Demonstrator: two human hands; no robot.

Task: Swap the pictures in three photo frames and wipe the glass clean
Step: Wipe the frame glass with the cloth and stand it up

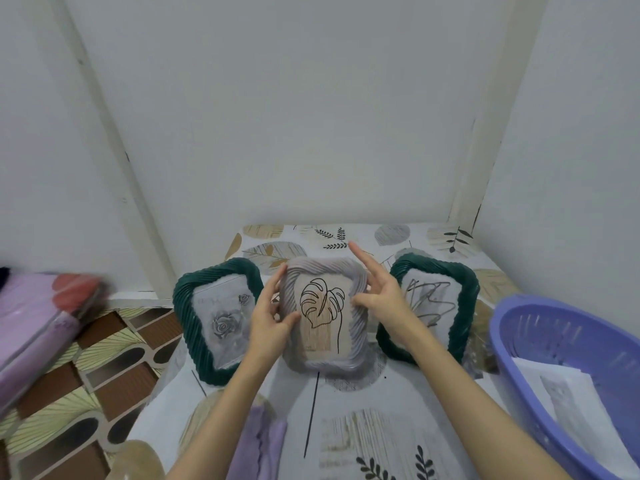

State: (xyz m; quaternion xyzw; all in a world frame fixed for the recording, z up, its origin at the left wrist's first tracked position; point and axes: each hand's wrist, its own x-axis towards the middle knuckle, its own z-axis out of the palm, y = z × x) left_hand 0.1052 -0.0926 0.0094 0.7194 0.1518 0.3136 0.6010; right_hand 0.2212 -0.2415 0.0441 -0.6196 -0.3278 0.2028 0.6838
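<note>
Three photo frames stand in a row on the table. The middle one is a grey ribbed frame [323, 365] with a line-drawn leaf picture. My left hand [268, 315] grips its left edge, thumb on the front. My right hand [379, 294] touches its right edge with the thumb, fingers straight and pointing up. A dark green frame [188, 327] with a rose picture stands to the left. Another green frame [462, 327] with a scribbled line drawing stands to the right, partly hidden by my right hand. A lilac cloth [261, 441] lies under my left forearm.
A purple plastic basket [519, 327] with printed pictures [568, 410] inside sits at the right edge of the table [381, 427], which has a leaf-pattern cover. A white wall stands close behind the frames. Purple bundles [38, 327] lie at the left over a tiled floor.
</note>
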